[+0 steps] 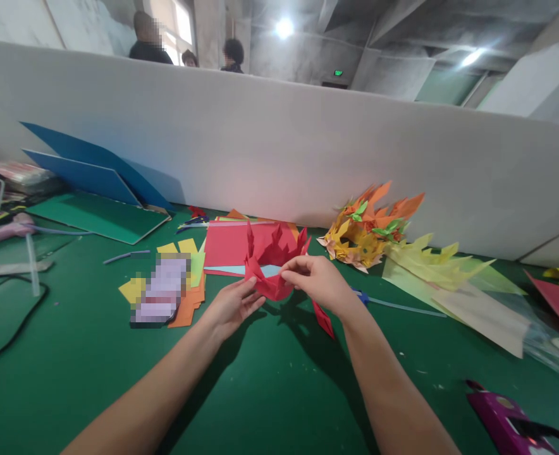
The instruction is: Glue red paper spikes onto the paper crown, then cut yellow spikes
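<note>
Two hands meet at a red paper crown (276, 289) in the middle of the view; going by the shadow beneath, it seems held just above the green bench (260, 398). The left hand (234, 306) is partly closed, its thumb against the crown's near left side and the other fingers loosely curled beneath. The right hand (316, 278) is nearly closed, thumb and forefinger pinching the near right rim. The main risk, I judge, lies in that pinch: the folded band looks thin, so squeezing too hard could crease it, and pulling the sides unevenly could loosen a joint between folds. The left hold looks light, so the crown might twist if the right hand pushes. Three points stand up from its far side and could bend if a wrist or finger brushed them. A red strip (324, 321) hangs or lies beneath the right wrist; whether it joins the crown I cannot tell, but if so, a tug there could skew the band. Just behind are red sheets (225, 245), which the crown could catch on if pushed back. The phone (163, 291) and orange slips (190, 302) left of the left hand could be nudged by a sideways sweep.
</note>
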Action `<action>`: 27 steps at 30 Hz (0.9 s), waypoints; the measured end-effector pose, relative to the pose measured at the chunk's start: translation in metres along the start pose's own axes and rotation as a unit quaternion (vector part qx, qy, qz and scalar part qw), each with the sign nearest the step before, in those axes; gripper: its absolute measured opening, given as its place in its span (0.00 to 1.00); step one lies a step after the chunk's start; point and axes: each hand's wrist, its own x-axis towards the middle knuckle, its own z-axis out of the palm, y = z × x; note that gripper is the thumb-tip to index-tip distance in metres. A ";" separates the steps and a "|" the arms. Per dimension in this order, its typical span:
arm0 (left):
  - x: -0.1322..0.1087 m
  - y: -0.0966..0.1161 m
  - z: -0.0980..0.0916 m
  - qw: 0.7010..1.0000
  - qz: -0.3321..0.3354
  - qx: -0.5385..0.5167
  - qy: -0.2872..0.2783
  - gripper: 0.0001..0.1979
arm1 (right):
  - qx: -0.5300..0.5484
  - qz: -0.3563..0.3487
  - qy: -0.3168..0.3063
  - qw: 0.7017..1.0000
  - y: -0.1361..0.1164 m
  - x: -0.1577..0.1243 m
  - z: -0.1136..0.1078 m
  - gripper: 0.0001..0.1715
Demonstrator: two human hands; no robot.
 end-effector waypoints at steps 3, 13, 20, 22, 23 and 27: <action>-0.003 -0.001 0.002 0.999 -0.003 -0.018 -0.027 0.05 | 0.038 -0.015 0.028 0.999 -0.002 0.000 -0.002 0.08; -0.010 -0.002 0.009 0.996 -0.058 -0.033 -0.061 0.07 | 0.070 -0.014 -0.012 0.997 0.000 -0.001 -0.005 0.08; -0.006 -0.011 0.005 0.997 -0.037 -0.008 -0.060 0.04 | 0.107 -0.019 0.067 0.992 -0.004 -0.002 -0.010 0.09; -0.006 -0.013 0.005 0.997 -0.025 -0.010 -0.074 0.04 | 0.124 -0.022 0.093 0.988 -0.001 0.000 -0.011 0.09; -0.005 -0.014 0.005 0.997 -0.021 -0.011 -0.077 0.04 | 0.121 -0.023 0.106 0.987 0.000 0.000 -0.011 0.08; -0.005 -0.016 0.005 0.996 -0.012 -0.023 -0.080 0.05 | 0.050 -0.018 0.138 0.989 0.004 0.002 -0.012 0.06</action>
